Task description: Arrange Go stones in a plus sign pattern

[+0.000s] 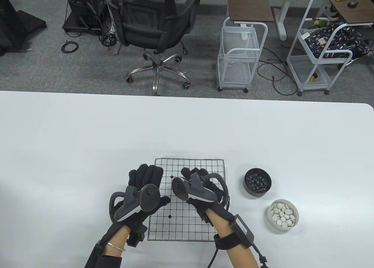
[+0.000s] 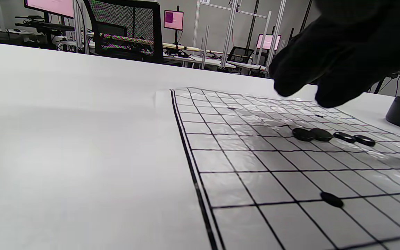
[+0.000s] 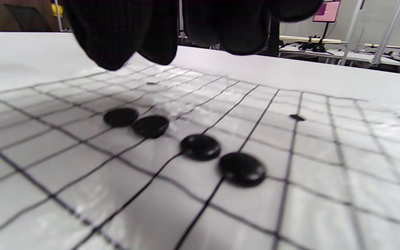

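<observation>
A paper Go board [image 1: 187, 224] lies flat on the white table. Four black stones [image 3: 200, 147] sit in a slanting row on its lines, also seen as the row of stones [image 2: 321, 134] in the left wrist view. My right hand [image 1: 190, 173] hovers over the board's middle and hides the row from above. Its fingers [image 3: 127, 38] hang loosely just above the row's left end, with nothing visible between them. My left hand [image 1: 146, 174] lies over the board's left edge with its fingers fairly straight, holding nothing. Dark gloved fingers [image 2: 325, 69] hang over the row.
A dark bowl of black stones [image 1: 257, 182] stands right of the board. Nearer me is a white bowl of white stones [image 1: 282, 214]. An office chair [image 1: 157, 31] and wire carts [image 1: 239, 57] stand beyond the table's far edge.
</observation>
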Tool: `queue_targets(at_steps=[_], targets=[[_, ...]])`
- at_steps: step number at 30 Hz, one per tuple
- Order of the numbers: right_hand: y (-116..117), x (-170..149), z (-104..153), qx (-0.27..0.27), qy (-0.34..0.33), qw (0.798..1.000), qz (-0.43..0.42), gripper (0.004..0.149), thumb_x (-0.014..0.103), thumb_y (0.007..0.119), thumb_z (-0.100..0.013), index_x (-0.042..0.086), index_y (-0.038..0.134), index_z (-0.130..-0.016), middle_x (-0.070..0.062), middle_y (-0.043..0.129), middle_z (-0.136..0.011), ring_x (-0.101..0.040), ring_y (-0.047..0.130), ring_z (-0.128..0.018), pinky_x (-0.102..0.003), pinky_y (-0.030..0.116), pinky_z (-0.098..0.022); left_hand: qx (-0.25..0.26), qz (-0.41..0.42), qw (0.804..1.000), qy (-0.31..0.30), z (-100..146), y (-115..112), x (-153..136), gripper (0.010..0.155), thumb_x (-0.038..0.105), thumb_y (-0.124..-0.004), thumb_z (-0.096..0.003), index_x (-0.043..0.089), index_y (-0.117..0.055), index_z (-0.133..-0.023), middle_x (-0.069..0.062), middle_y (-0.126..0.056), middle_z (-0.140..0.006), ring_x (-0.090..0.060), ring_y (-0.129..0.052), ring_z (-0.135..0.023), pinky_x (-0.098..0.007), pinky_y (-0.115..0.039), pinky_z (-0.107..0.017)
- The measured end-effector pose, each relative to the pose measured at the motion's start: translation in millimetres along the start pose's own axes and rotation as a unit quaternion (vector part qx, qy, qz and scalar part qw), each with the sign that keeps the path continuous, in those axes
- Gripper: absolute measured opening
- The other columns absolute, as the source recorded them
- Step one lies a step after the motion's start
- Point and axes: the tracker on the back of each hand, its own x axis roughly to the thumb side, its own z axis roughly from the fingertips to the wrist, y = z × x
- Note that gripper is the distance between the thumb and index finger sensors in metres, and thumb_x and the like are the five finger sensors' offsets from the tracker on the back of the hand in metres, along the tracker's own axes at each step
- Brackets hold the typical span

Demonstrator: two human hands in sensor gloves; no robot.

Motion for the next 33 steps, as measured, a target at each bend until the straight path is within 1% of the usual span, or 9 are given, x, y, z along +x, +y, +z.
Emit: queue_targets(at_steps=[6, 9, 13, 15, 17, 20, 24, 29, 33], targets=[[-25, -46, 21, 0.018, 0.115, 0.993, 0.019, 0.066, 0.039, 0.082, -0.045, 0.022, 0.063, -0.106, -0.012, 0.065, -0.112, -0.038, 0.074, -0.098, -0.06, 0.055, -0.071, 0.0, -0.004, 1.0, -0.003, 0, -1, 1, 0.091, 0.067, -0.055, -0.0469, 0.028, -0.006, -0.112, -0.006, -0.016, -0.128, -0.038, -0.017, -0.119, -0.057, -0.014, -0.085], [-30, -78, 28, 0.039, 0.204, 0.978, 0.028, 0.07, 0.039, 0.082, -0.047, 0.021, 0.056, -0.11, -0.013, 0.065, -0.112, -0.037, 0.076, -0.096, -0.06, 0.056, -0.071, -0.001, -0.002, 1.0, -0.004, 0, -1, 2, 0.091, 0.067, -0.055, -0.047, 0.028, -0.006, -0.112, -0.006, -0.016, -0.128, -0.038, -0.017, -0.119, -0.057, -0.014, -0.085], [-23, -118, 34, 0.081, 0.303, 0.948, 0.05, 0.068, 0.036, 0.082, -0.048, 0.019, 0.057, -0.109, -0.011, 0.074, -0.106, -0.03, 0.088, -0.085, -0.056, 0.064, -0.067, -0.002, -0.002, 1.0, -0.004, 0, -1, 2, 0.09, 0.067, -0.055, -0.047, 0.028, -0.006, -0.112, -0.005, -0.016, -0.128, -0.038, -0.017, -0.119, -0.057, -0.014, -0.085], [-17, -132, 36, 0.101, 0.333, 0.936, 0.054, 0.065, 0.033, 0.082, -0.048, 0.02, 0.06, -0.107, -0.01, 0.077, -0.104, -0.027, 0.092, -0.079, -0.054, 0.066, -0.065, -0.003, -0.001, 1.0, -0.005, 0, -2, 2, 0.091, 0.067, -0.055, -0.0469, 0.028, -0.006, -0.112, -0.005, -0.016, -0.128, -0.038, -0.017, -0.119, -0.057, -0.014, -0.085], [-12, -141, 36, 0.115, 0.361, 0.923, 0.067, 0.06, 0.031, 0.082, -0.048, 0.02, 0.065, -0.104, -0.009, 0.082, -0.098, -0.022, 0.097, -0.068, -0.051, 0.071, -0.06, -0.003, 0.0, 1.0, -0.004, 0, -2, 2, 0.091, 0.067, -0.055, -0.047, 0.028, -0.006, -0.112, -0.005, -0.016, -0.128, -0.038, -0.017, -0.119, -0.057, -0.014, -0.085], [-4, -149, 35, 0.131, 0.388, 0.908, 0.085, 0.05, 0.029, 0.081, -0.049, 0.02, 0.074, -0.098, -0.007, 0.091, -0.089, -0.015, 0.1, -0.053, -0.046, 0.077, -0.053, -0.003, 0.0, 1.0, -0.004, 0, -2, 2, 0.091, 0.067, -0.055, -0.0469, 0.028, -0.006, -0.112, -0.005, -0.016, -0.128, -0.038, -0.017, -0.119, -0.057, -0.014, -0.085], [10, -155, 31, 0.148, 0.405, 0.895, 0.113, 0.048, 0.029, 0.079, -0.051, 0.018, 0.075, -0.097, -0.008, 0.091, -0.088, -0.01, 0.1, -0.045, -0.043, 0.079, -0.048, -0.001, -0.004, 1.0, -0.002, 0, -1, 1, 0.09, 0.067, -0.055, -0.0469, 0.028, -0.007, -0.112, -0.006, -0.017, -0.128, -0.038, -0.018, -0.119, -0.057, -0.014, -0.085], [26, -158, 25, 0.156, 0.409, 0.887, 0.147, 0.046, 0.031, 0.078, -0.051, 0.018, 0.076, -0.095, -0.008, 0.092, -0.085, -0.009, 0.095, -0.036, -0.042, 0.079, -0.045, 0.001, -0.002, 1.0, 0.0, 1, -1, 0, 0.09, 0.067, -0.055, -0.0468, 0.028, -0.007, -0.113, -0.005, -0.017, -0.128, -0.038, -0.018, -0.119, -0.057, -0.014, -0.085], [29, -154, 24, 0.143, 0.388, 0.892, 0.18, 0.046, 0.031, 0.083, -0.047, 0.017, 0.079, -0.091, -0.007, 0.094, -0.08, -0.008, 0.095, -0.031, -0.04, 0.079, -0.043, 0.001, -0.002, 1.0, 0.001, 1, -1, 0, 0.09, 0.067, -0.055, -0.0469, 0.028, -0.007, -0.113, -0.006, -0.017, -0.128, -0.038, -0.018, -0.119, -0.057, -0.014, -0.085]])
